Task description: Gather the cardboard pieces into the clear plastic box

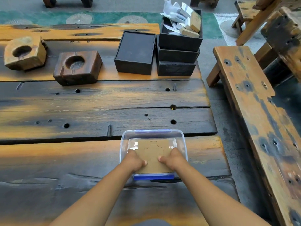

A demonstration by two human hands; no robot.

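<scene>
Clear plastic box (183, 141), blue clips at near and far edges, lower centre of frame on the plank table (81, 103). Cardboard piece (154, 154), brown, cut outline on its face, lying inside the box. Left hand (136, 160) clamped on the piece's left edge, thumb on top; right hand (173, 159) likewise on its right edge. Upper centre: open black box (135, 53); beside it, a stack of black boxes (178, 54), the topmost filled with papers and small packets. Upper left: two wooden blocks (77, 67) with round hollows. Right: wooden bench (254, 103).
</scene>
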